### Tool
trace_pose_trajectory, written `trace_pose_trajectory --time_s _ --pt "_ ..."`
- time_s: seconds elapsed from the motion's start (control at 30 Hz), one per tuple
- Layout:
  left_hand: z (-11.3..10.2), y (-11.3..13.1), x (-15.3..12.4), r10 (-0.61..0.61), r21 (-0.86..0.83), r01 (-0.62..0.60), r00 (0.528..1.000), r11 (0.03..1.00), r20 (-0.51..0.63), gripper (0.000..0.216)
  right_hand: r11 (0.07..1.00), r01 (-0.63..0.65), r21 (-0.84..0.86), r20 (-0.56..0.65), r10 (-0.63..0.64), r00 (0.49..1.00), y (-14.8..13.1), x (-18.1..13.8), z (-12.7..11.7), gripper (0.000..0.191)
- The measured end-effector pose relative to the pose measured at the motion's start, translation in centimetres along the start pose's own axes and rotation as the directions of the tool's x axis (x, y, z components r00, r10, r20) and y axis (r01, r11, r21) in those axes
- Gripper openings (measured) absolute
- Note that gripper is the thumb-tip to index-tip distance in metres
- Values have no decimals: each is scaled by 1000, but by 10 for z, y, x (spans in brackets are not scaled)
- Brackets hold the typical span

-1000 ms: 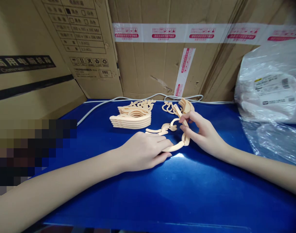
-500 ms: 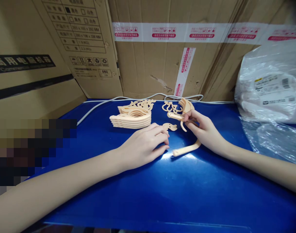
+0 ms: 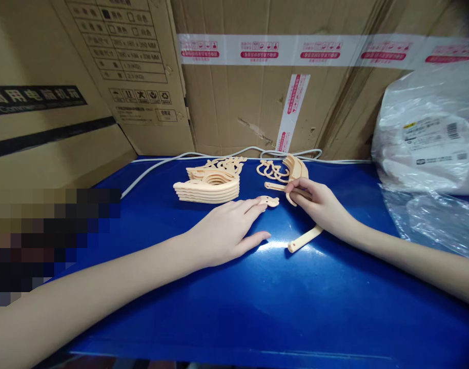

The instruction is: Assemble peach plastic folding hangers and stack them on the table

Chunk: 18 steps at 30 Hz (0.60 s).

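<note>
My left hand (image 3: 230, 228) lies palm down with its fingers stretched out and thumb apart, fingertips touching a small flat cream plastic piece (image 3: 272, 201) with holes. Pinched in my right hand (image 3: 321, 205) is a cream plastic hanger arm (image 3: 274, 186), its end pointing left. A curved cream hook (image 3: 291, 200) shows below those fingers. From under my right hand another hanger arm (image 3: 305, 240) sticks out toward the lower left; its other end is hidden. Left of the small piece stands a stack of curved cream hanger arms (image 3: 209, 193).
Cream hooks (image 3: 232, 165) lie behind the stack, and more hooks (image 3: 270, 169) sit beside another pile of arms (image 3: 296, 166). A white cable (image 3: 157, 163) runs along the back of the blue table (image 3: 234, 318). Cardboard boxes (image 3: 234, 107) and a clear plastic bag (image 3: 422, 138) border it.
My left fingers have straightened and come onto the small flat piece. My right hand has lowered slightly, and the lower hanger arm's near end has shifted right.
</note>
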<state>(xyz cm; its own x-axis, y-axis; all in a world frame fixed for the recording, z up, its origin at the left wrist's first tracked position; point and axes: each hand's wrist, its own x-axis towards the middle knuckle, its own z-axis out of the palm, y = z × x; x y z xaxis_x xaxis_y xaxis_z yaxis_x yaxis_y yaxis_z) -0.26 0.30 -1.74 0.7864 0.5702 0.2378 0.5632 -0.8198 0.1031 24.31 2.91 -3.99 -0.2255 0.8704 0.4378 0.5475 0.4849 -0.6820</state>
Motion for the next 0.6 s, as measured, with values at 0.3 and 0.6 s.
trace_pose_trajectory --time_s 0.3,0.6 --pt "-2 2 2 5 146 1 999 989 -45 25 971 39 -237 41 -30 999 -7 -1 0 14" --pt "0 -3 2 47 210 -27 995 977 -91 19 887 263 -379 115 -237 965 -30 -5 -3 12"
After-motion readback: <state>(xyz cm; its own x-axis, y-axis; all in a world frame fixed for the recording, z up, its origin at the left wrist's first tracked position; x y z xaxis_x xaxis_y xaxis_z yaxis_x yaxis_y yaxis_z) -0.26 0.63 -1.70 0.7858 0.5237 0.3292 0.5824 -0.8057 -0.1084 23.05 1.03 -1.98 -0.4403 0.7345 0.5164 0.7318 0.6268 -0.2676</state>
